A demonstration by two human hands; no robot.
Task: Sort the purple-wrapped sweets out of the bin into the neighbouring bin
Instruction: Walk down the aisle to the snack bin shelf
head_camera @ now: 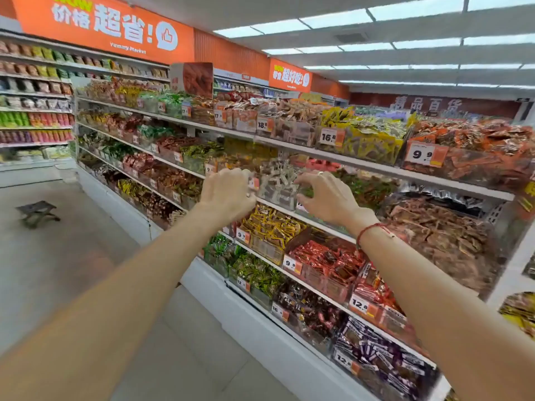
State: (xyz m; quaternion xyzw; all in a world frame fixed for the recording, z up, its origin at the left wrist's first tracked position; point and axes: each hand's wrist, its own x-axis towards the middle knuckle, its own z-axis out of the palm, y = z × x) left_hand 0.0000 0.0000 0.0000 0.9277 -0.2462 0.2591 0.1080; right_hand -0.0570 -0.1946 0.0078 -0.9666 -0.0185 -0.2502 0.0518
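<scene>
Brightness: the shop is evenly and strongly lit, with no dim corners seen.
Light source: long white ceiling light strips (362,21) are seen running in rows overhead.
Shadows: only soft, faint shadows are cast under the shelves (289,146) and the small stool (37,212) on the floor.
Glare: pale reflections are seen on the clear bin fronts and shiny wrappers.
Blur: the whole picture is slightly smeared; fine print on price tags (422,154) and the far wall lettering is softened.
Distortion: straight shelf lines are bowed by the wide lens, and both forearms are stretched towards the lower corners.
Colour: oranges and reds appear saturated.
</scene>
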